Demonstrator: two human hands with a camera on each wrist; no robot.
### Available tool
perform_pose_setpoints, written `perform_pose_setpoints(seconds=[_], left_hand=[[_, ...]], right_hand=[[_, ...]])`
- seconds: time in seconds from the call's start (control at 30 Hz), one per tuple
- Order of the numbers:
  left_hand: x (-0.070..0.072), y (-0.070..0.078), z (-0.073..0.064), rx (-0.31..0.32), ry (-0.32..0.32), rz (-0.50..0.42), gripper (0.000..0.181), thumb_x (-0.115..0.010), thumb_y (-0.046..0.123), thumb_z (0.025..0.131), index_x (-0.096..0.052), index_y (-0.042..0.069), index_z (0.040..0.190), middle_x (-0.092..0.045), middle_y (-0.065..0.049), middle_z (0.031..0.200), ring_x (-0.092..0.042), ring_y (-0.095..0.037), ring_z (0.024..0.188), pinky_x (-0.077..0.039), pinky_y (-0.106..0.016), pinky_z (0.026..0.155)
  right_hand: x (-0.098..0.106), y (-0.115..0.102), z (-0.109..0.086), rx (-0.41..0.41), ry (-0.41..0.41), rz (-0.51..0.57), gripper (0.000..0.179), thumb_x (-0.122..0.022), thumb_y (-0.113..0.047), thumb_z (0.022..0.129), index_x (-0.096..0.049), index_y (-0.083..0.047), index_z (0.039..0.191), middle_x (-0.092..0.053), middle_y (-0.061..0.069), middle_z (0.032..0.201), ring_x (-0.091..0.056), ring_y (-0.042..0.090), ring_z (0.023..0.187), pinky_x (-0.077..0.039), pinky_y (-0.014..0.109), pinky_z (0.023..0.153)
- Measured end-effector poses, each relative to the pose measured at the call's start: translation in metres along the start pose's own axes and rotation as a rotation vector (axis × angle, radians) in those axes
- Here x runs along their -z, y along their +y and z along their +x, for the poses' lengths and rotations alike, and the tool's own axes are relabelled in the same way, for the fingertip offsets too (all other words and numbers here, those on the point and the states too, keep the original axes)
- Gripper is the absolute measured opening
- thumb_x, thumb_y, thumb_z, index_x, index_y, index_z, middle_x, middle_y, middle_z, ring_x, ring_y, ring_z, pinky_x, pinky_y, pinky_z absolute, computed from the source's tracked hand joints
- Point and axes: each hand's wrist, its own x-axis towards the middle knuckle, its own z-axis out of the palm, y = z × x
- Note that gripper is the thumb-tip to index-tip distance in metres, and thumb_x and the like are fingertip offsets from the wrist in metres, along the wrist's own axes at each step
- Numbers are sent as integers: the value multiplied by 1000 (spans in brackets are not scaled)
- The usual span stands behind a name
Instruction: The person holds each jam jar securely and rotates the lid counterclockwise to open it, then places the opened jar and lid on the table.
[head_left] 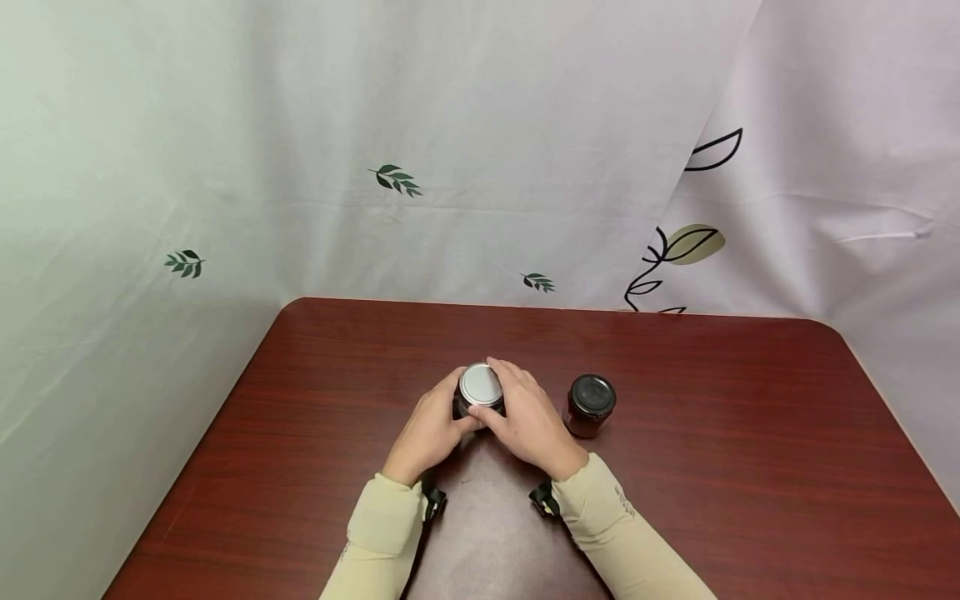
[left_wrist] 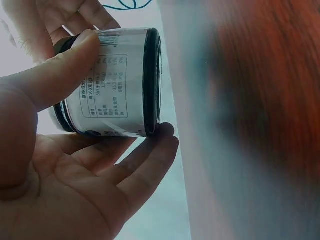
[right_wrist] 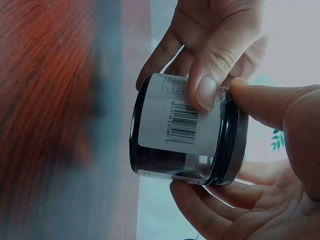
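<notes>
Both hands hold one glass jar (head_left: 480, 385) between them, with its silver lid facing up in the head view. Dark contents show through the glass, and a white label (right_wrist: 167, 117) with a barcode wraps the side. My left hand (head_left: 431, 429) grips the body, its thumb pressed on the printed label and fingers round the far side toward the base. Around the lid end curls my right hand (head_left: 528, 417), its thumb at the neck and its fingers along the opposite side. A second dark jar (head_left: 591, 402) with a black lid stands upright just right of my right hand.
The reddish-brown wooden table (head_left: 720, 433) extends on both sides of the arms and has rounded far corners. White cloth (head_left: 480, 125) printed with leaves hangs behind it and on both sides. Dark straps (head_left: 433, 502) circle the wrists over pale sleeves.
</notes>
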Motion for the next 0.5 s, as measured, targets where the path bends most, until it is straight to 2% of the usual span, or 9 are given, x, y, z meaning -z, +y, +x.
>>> perform_pose_setpoints(seconds=[0.23,0.5], left_hand=[[0,0,0,-7,8,-5,72,-80,11,86,-44,-4,146,-54,-18,142,-52,-29,131,-41,-48,108],[-1,1,1,-46,32,8,69,-79,10,86,-45,-2,145,-57,-17,137,-55,-31,125,-44,-49,104]], right_hand=[[1,-1,0,2,10,10,69,-76,-26,92,-45,4,146,-50,20,145,-48,35,134,-41,50,107],[2,-1,0,8,26,17,69,-75,-26,92,-44,5,146,-51,21,144,-49,35,133,-41,49,107]])
